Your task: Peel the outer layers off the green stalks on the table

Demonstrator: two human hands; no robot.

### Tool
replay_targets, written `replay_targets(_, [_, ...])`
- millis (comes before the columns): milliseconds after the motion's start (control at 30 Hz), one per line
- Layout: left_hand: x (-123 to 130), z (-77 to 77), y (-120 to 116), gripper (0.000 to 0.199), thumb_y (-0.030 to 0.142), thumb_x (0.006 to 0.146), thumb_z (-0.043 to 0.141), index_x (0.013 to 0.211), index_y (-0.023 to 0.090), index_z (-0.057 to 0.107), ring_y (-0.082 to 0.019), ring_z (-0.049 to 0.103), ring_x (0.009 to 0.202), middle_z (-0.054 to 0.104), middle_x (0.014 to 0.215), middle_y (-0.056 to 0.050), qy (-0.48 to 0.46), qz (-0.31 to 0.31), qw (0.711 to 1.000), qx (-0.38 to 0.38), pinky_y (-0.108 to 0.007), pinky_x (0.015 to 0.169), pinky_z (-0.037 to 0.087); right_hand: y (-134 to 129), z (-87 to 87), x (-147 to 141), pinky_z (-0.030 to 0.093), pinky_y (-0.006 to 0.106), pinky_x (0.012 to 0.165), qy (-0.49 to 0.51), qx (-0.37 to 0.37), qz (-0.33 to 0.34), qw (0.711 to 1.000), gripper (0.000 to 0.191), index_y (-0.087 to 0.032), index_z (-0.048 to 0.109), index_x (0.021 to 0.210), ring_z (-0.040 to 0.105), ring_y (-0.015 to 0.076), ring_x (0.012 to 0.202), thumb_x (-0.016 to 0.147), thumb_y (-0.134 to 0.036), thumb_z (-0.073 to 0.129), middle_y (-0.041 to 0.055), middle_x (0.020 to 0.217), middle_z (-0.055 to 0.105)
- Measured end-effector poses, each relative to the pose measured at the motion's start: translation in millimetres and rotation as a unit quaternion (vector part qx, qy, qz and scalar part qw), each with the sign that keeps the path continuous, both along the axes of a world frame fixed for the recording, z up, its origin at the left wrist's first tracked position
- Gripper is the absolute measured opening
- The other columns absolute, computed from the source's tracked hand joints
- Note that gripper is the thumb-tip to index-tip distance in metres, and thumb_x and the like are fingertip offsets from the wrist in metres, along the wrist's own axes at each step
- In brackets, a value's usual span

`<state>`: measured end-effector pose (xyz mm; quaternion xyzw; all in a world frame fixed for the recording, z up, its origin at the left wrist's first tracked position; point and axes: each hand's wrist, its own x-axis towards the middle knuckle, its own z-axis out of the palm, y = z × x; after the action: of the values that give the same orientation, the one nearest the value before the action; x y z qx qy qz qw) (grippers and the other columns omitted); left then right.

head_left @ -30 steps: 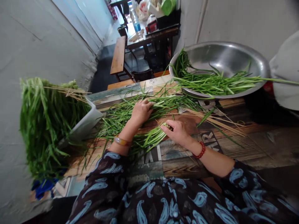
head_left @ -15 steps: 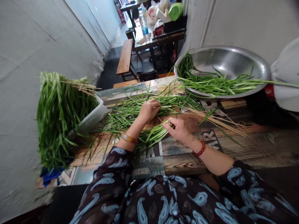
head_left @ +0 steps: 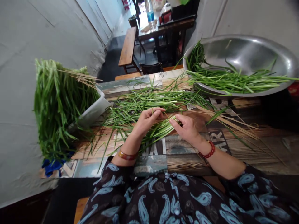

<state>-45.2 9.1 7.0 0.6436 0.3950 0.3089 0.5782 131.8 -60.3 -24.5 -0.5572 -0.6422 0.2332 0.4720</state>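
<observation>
My right hand [head_left: 187, 126] is closed around the pale stalk ends of a small bunch of garlic chives [head_left: 161, 130], whose leaves trail to the left across the table. A thin skewer's tip [head_left: 166, 114] sticks out of that bunch toward my left hand. My left hand [head_left: 149, 120] is just left of the tip, thumb and fingers pinched together, with a bit of green chive showing at the fingers. Beyond both hands lies a loose spread of chives [head_left: 140, 104] on the patterned table [head_left: 187, 163].
At left, skewered chives [head_left: 58, 105] hang over a white plastic bin [head_left: 99, 104], beside a blue cloth [head_left: 52, 168]. A steel basin [head_left: 243, 51] at right holds more chives. Bare bamboo skewers [head_left: 230, 123] lie right of my hands. Behind stand a bench [head_left: 128, 46] and another table.
My left hand has drawn back from the loose chives toward the skewer tip, fingers still pinched. My right hand keeps its hold on the bunch. The view has shifted slightly.
</observation>
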Motion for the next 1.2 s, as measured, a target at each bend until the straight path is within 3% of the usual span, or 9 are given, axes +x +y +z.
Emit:
replay_targets(167, [-1.7, -3.2, -3.3, 0.049, 0.043, 0.087, 0.064, 0.127, 0.016, 0.061, -0.016, 0.061, 0.090, 0.067, 0.100, -0.007, -0.031, -0.067, 0.996, -0.039, -0.027, 0.084, 0.048, -3.6, 1.8, 2.0, 0.049, 0.027, 0.072, -0.024, -0.001, -0.005, 1.000, 0.014, -0.022, 0.063, 0.087, 0.063, 0.0163, 0.071, 0.091, -0.032, 0.053, 0.0033, 0.080, 0.071])
replay_targets(400, [-6.6, -14.2, -2.5, 0.046, 0.042, 0.093, 0.049, 0.129, 0.018, 0.063, -0.024, 0.061, 0.112, 0.068, 0.120, -0.011, -0.075, -0.111, 0.989, -0.065, -0.036, 0.102, 0.047, -12.6, 10.5, 1.1, 0.051, 0.026, 0.067, -0.044, 0.012, 0.002, 0.999, 0.010, -0.024, 0.063, 0.089, 0.065, 0.0154, 0.067, 0.091, -0.028, 0.054, 0.0020, 0.078, 0.072])
replay_targets(500, [-4.7, -13.7, -4.4, 0.046, 0.046, 0.093, 0.053, 0.125, 0.016, 0.067, -0.022, 0.065, 0.103, 0.072, 0.112, -0.011, -0.044, -0.078, 0.994, -0.067, -0.034, 0.096, 0.050, -12.7, 11.5, 0.4, 0.051, 0.026, 0.066, -0.046, 0.012, 0.000, 0.999, 0.011, -0.024, 0.063, 0.088, 0.065, 0.0155, 0.067, 0.091, -0.029, 0.054, 0.0019, 0.078, 0.072])
replay_targets(700, [0.4, -14.4, -7.7, 0.035, 0.044, 0.082, 0.070, 0.096, 0.013, 0.075, -0.014, 0.063, 0.070, 0.073, 0.078, -0.005, -0.042, 0.011, 0.997, -0.060, -0.025, 0.071, 0.050, -9.5, 10.3, 0.2, 0.051, 0.026, 0.065, -0.046, 0.005, -0.007, 0.999, 0.012, -0.024, 0.064, 0.088, 0.066, 0.0154, 0.065, 0.090, -0.030, 0.054, 0.0018, 0.077, 0.073])
replay_targets(1000, [-0.1, -3.5, -13.0, 0.028, 0.040, 0.083, 0.067, 0.080, 0.013, 0.075, -0.011, 0.053, 0.061, 0.066, 0.067, -0.002, 0.010, 0.047, 0.999, 0.002, -0.022, 0.059, 0.041, -7.2, 5.9, 1.6, 0.054, 0.028, 0.074, -0.019, -0.022, 0.004, 1.000, 0.017, -0.022, 0.068, 0.096, 0.070, 0.0177, 0.077, 0.091, -0.028, 0.053, 0.0044, 0.091, 0.077])
replay_targets(1200, [0.5, -4.5, -13.1, 0.029, 0.041, 0.081, 0.068, 0.079, 0.013, 0.074, -0.010, 0.051, 0.060, 0.066, 0.070, -0.002, -0.016, 0.056, 0.998, -0.023, -0.021, 0.057, 0.040, -8.0, 6.4, 0.9, 0.055, 0.029, 0.080, 0.004, -0.030, 0.020, 0.999, 0.020, -0.022, 0.069, 0.101, 0.072, 0.0188, 0.086, 0.091, -0.027, 0.054, 0.0051, 0.099, 0.077])
